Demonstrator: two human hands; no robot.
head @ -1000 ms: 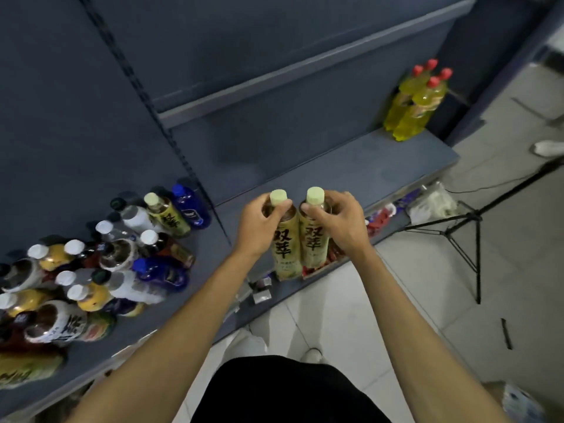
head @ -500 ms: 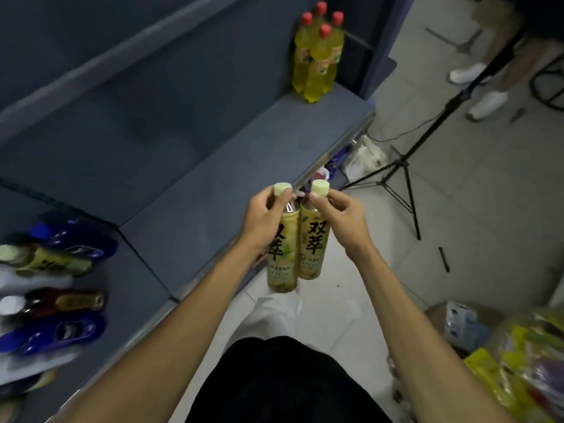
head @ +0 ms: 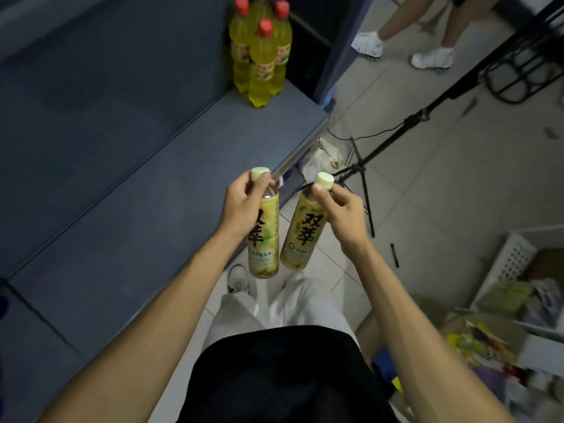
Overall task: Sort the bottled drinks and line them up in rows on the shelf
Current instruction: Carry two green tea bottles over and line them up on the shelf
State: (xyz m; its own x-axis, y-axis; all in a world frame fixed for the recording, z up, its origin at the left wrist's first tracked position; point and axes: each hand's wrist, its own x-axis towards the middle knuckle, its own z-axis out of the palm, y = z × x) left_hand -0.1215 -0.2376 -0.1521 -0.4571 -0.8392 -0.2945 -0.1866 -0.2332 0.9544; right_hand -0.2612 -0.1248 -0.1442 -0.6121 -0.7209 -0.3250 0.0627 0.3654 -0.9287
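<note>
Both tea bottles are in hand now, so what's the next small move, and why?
Probably carry both to the shelf and stand them near the red-capped bottles: the left hand and right hand each hold a tea bottle off its front edge.

A shop set up for filming; grey retail shelf with yellow bottles beyond the fingers; tripod right of them.

Each hand grips a tea bottle beside the shelf.
</note>
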